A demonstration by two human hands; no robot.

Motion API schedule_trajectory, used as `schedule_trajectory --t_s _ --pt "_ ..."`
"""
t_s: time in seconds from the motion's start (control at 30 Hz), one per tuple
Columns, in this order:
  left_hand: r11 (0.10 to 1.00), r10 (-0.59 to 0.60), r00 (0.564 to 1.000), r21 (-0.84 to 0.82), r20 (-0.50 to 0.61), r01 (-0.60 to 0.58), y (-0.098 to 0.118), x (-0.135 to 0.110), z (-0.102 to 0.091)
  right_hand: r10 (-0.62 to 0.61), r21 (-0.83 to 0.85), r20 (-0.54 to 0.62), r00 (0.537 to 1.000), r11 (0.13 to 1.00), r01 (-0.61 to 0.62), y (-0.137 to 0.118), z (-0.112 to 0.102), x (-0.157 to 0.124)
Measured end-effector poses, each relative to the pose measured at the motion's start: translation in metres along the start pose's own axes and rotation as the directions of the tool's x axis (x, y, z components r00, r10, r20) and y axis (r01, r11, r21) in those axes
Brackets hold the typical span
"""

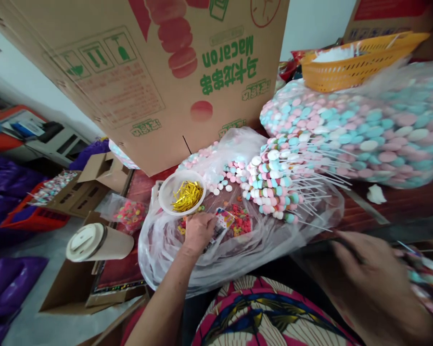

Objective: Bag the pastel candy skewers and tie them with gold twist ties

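My left hand [199,231] is over the clear plastic sheet [155,254], fingers curled down beside a small printed packet [224,218]. Whatever its fingertips may hold is hidden. Just beyond it stands a white bowl [162,196] of gold twist ties [188,196]. Red ring-shaped candies [240,221] lie right of the packet. A pile of skewered pastel candies [274,185] rests on the sheet, white sticks pointing right. My right hand [378,278] is low at the right, off the table edge, smeared by motion; its fingers are unclear.
A big cardboard box [137,96] stands behind the sheet. A large bag of pastel candies [346,125] lies at the right, under an orange basket [361,62]. At the left are a lidded cup [111,242], a bag of red candies [130,214] and open cartons [70,283].
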State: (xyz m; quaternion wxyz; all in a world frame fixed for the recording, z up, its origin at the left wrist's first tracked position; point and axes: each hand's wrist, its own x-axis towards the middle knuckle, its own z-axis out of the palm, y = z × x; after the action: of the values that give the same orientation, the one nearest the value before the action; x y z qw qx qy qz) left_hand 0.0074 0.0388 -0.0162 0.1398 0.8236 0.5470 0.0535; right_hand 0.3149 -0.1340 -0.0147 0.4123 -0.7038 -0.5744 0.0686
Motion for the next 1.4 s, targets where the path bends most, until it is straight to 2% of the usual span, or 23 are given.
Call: schedule_trajectory --t_s 0.03,0.07,0.13,0.23,0.27,0.3,0.37,0.43,0.5,0.57,0.67,0.73,0.8,0.87,0.93,1.0,1.07,1.1,1.17,1.23,1.33,1.4 --pt "1.000 0.023 1.000 -0.011 -0.006 -0.023 -0.001 -0.004 -0.003 -0.152 -0.031 -0.015 0.988 0.988 0.152 -0.013 0.027 0.017" --pt "0.998 0.052 0.998 -0.024 -0.023 -0.053 -0.001 -0.008 -0.007 -0.286 -0.014 0.036 0.957 0.958 0.287 -0.029 0.053 0.033" --pt "0.988 0.133 0.987 -0.072 -0.089 -0.140 -0.003 -0.017 -0.017 -0.439 0.031 0.173 0.882 0.897 0.441 -0.069 0.097 0.062" --pt "0.930 0.225 0.950 -0.244 -0.216 -0.275 -0.002 -0.031 -0.030 -0.562 0.185 0.366 0.741 0.825 0.534 -0.118 0.135 0.083" --pt "0.901 0.213 0.947 -0.326 -0.240 -0.285 -0.002 -0.034 -0.033 -0.575 0.243 0.385 0.722 0.817 0.522 -0.126 0.141 0.084" --pt "0.869 0.178 0.951 -0.413 -0.253 -0.272 0.000 -0.037 -0.034 -0.573 0.292 0.384 0.724 0.819 0.493 -0.129 0.146 0.084" --pt "0.785 0.073 0.967 -0.584 -0.243 -0.206 0.003 -0.038 -0.032 -0.524 0.361 0.351 0.776 0.840 0.404 -0.124 0.149 0.078" --pt "0.659 -0.004 0.984 -0.740 -0.179 -0.132 0.009 -0.035 -0.026 -0.459 0.377 0.336 0.822 0.866 0.329 -0.113 0.146 0.073" --pt "0.529 -0.002 0.996 -0.845 -0.091 -0.076 0.015 -0.030 -0.018 -0.419 0.370 0.339 0.842 0.882 0.291 -0.102 0.139 0.070" --pt "0.483 0.040 0.999 -0.874 -0.029 -0.045 0.020 -0.025 -0.014 -0.416 0.390 0.361 0.835 0.880 0.271 -0.097 0.129 0.070" --pt "0.568 0.132 0.990 -0.822 0.046 -0.038 0.024 -0.020 -0.016 -0.443 0.447 0.419 0.792 0.860 0.245 -0.096 0.117 0.073" --pt "0.662 0.164 0.985 -0.747 0.051 -0.071 0.025 -0.020 -0.020 -0.449 0.447 0.410 0.794 0.858 0.254 -0.096 0.114 0.073" --pt "0.762 0.143 0.989 -0.636 -0.020 -0.123 0.029 -0.020 -0.025 -0.470 0.421 0.361 0.805 0.853 0.309 -0.094 0.115 0.073" --pt "0.814 0.084 0.992 -0.568 -0.091 -0.121 0.035 -0.021 -0.026 -0.520 0.396 0.324 0.791 0.833 0.385 -0.092 0.117 0.072" --pt "0.756 0.020 0.999 -0.653 -0.047 -0.046 0.042 -0.021 -0.025 -0.528 0.359 0.290 0.798 0.833 0.420 -0.091 0.120 0.074" --pt "0.602 0.009 0.997 -0.797 0.073 0.053 0.045 -0.021 -0.023 -0.477 0.331 0.277 0.834 0.862 0.383 -0.091 0.122 0.079" --pt "0.467 0.055 0.986 -0.877 0.157 0.113 0.044 -0.020 -0.025 -0.378 0.346 0.341 0.861 0.902 0.259 -0.094 0.122 0.086" --pt "0.436 0.080 0.982 -0.892 0.171 0.120 0.041 -0.020 -0.026 -0.312 0.366 0.398 0.863 0.916 0.163 -0.095 0.122 0.089" --pt "0.443 0.109 0.979 -0.890 0.171 0.106 0.033 -0.019 -0.033 -0.197 0.407 0.499 0.844 0.913 -0.028 -0.100 0.121 0.096" --pt "0.499 0.141 0.978 -0.864 0.151 0.062 0.023 -0.018 -0.041 -0.171 0.442 0.547 0.820 0.891 -0.109 -0.105 0.119 0.102" --pt "0.599 0.225 0.964 -0.801 0.145 -0.019 0.009 -0.019 -0.052 -0.271 0.487 0.563 0.781 0.872 -0.049 -0.112 0.121 0.107" --pt "0.668 0.205 0.974 -0.740 0.091 -0.071 0.004 -0.022 -0.055 -0.290 0.481 0.568 0.771 0.876 -0.025 -0.116 0.124 0.105"
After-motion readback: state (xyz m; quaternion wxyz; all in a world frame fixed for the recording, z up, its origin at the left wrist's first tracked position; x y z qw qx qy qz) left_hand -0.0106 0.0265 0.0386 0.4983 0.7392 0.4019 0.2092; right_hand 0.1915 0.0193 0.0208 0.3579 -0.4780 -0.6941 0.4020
